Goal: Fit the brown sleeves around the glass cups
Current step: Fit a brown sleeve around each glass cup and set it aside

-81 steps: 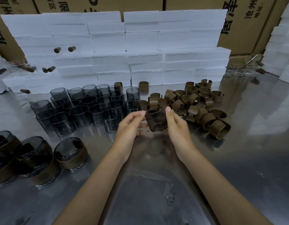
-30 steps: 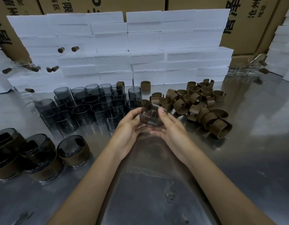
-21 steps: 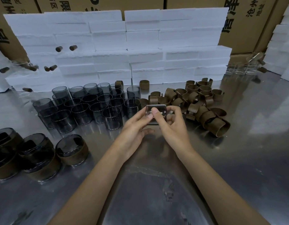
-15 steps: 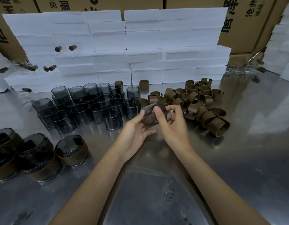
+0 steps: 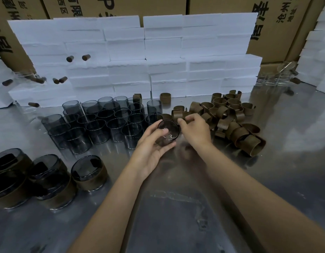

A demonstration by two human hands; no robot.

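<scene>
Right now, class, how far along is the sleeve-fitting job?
Done: sleeved cups stand at near left. In hand: the left hand holds a cup; the right hand is beside it. Left: many bare cups and a pile of loose sleeves.

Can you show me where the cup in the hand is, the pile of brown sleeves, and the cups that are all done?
held glass cup (image 5: 168, 132), head view, on its round base.
brown sleeve pile (image 5: 229, 121), head view, on a middle sleeve.
finished cup (image 5: 92, 177), head view, on its brown sleeve.
</scene>
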